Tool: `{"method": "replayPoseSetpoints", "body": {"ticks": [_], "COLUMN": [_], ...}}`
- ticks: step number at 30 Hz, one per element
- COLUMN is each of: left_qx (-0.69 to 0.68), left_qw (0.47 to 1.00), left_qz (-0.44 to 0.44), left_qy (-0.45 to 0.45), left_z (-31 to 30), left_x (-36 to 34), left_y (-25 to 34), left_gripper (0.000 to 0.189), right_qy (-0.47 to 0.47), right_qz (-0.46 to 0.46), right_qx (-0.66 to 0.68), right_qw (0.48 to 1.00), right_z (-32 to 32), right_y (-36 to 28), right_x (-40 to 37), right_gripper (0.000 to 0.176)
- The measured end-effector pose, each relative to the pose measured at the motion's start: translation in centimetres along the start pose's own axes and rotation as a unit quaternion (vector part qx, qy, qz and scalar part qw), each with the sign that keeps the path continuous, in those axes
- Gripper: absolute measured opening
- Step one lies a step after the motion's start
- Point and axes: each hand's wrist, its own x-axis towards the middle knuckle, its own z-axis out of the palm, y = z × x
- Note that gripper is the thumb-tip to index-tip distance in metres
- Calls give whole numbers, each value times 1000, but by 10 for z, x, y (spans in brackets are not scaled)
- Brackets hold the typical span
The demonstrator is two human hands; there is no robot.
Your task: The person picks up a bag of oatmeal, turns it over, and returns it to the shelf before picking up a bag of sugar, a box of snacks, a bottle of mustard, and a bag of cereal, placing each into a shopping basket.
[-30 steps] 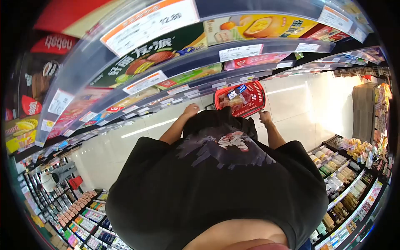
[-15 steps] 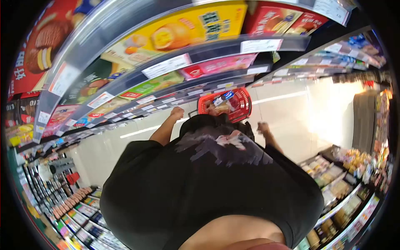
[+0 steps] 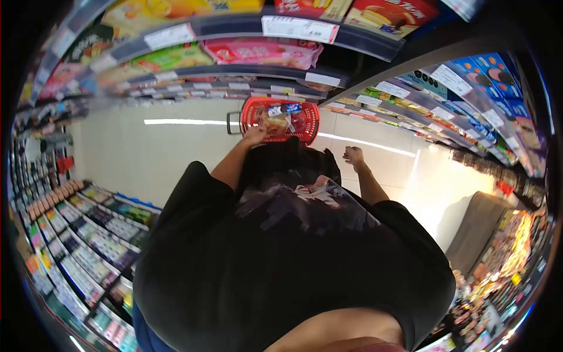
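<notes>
So I'm standing in this snack aisle and there's one person in a black T-shirt (image 3: 281,264) with a red basket (image 3: 315,121) out in front of them. It's the mesh plastic kind, sitting low over the pale tiled floor (image 3: 146,152) in the middle of the aisle.

Hands first. The left hand (image 3: 255,135) is right at the near edge of the basket with the fingers curled shut over the rim, so that's the one holding it. The right hand (image 3: 353,156) is off to the side, clearly apart from the basket and touching nothing. It's balled into a loose fist with the arm stretched forward.

Counting things: two hands, one basket. There's one bent grey handle (image 3: 233,123) poking out at the basket's left side. Inside the basket there's a clear packet with a blue label (image 3: 284,109) on top of some other wrapped snacks. I honestly can't tell how many, it's a jumble.

Shelving runs down both sides. A long pink packet (image 3: 264,53) sits on the shelves ahead, and blue boxes (image 3: 492,70) are lined up on the person's right. Rows of small goods sit low on their left, too blurry to count.
</notes>
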Motion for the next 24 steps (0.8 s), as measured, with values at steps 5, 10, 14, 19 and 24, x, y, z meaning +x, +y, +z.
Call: {"method": "replayPoseSetpoints", "body": {"ticks": [5, 10, 14, 19, 24], "left_qx": [-233, -126, -383, -422, -366], "left_qw": [969, 980, 882, 868, 871], "left_qz": [-71, -126, -274, -242, -230], "left_qy": [28, 94, 15, 98, 235], "left_z": [30, 58, 73, 107, 163], "left_x": [-36, -53, -66, -60, -20], "left_y": [-11, -45, -57, -48, -48], "left_gripper": [21, 25, 23, 22, 24], "right_qy": [-30, -23, -34, -143, -231], "right_qz": [-50, -119, -231, -254, -213], "right_qx": [-146, -264, -272, -326, -497], "right_qw": [988, 957, 933, 899, 809], "right_z": [2, 21, 38, 47, 44], "right_y": [-24, -50, -64, -54, -13], "right_x": [14, 18, 12, 12, 68], "right_gripper": [26, 27, 29, 30, 33]}}
